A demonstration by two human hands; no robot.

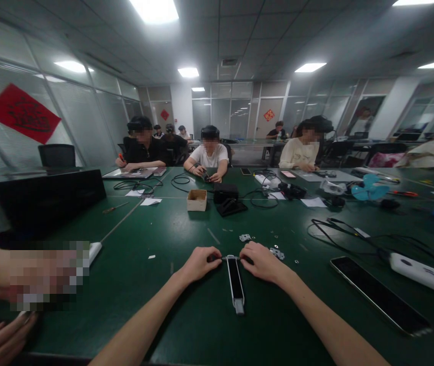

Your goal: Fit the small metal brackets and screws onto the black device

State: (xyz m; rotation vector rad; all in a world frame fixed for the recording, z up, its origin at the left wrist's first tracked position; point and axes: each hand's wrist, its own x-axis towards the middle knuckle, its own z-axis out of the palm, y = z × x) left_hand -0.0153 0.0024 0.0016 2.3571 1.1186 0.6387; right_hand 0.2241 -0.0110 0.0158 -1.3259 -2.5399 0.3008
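On the green table (156, 305), a long narrow black piece with a pale silver frame (235, 282) lies pointing towards me. A grey tab sticks out of its near end. At its far end, short thin pieces jut out to both sides. My left hand (202, 262) pinches the one on the left between thumb and fingers. From the other side, my right hand (259, 260) is closed at the right one, its fingertips partly hidden. Beyond my right hand are two small grey metal parts (245, 237) and several tiny rings (276, 246).
At the right lie a phone (380, 295), a white power strip (426, 274) and black cables. A small cardboard box (196, 200) stands ahead beside a black stand (230, 203). A co-worker's hands (7, 330) are close on my left; other people sit across the table.
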